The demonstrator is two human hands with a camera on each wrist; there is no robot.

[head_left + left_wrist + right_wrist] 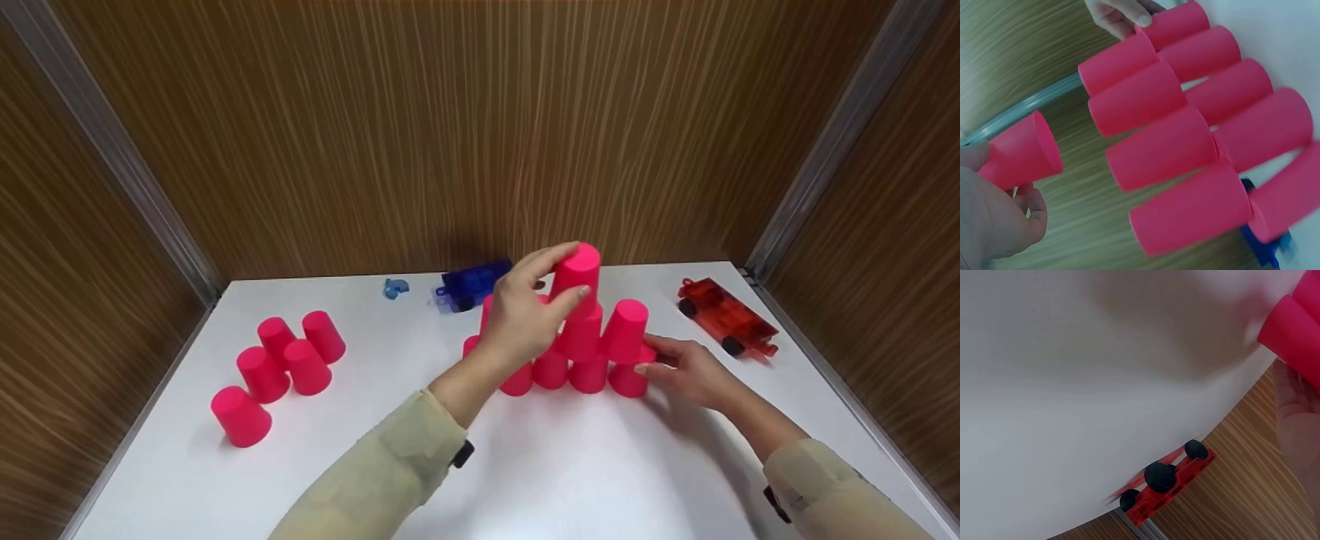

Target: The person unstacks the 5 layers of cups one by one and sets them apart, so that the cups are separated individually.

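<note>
My left hand (pixel 520 319) holds an upside-down pink cup (pixel 584 262) by its sides, thumb in front and fingers behind. In the left wrist view this held cup (pixel 1019 152) is apart from the upper row, with a gap between. Below it, upside-down pink cups stand in two stacked rows of several each, the upper row's right-end cup (pixel 626 330) being plainly visible. My right hand (pixel 694 375) grips the right-end cup of the bottom row (pixel 628 381) at its side, thumb at the front. My left forearm and hand hide part of the stack's left side.
Several loose pink cups (pixel 306 367) stand upside down at the left of the white table (pixel 360 480). Behind the stack are a blue toy wagon (pixel 474 283) and a small blue piece (pixel 395 288). A red toy wagon (pixel 727 315) lies at right. Wood-grain panels (pixel 480 135) enclose the table.
</note>
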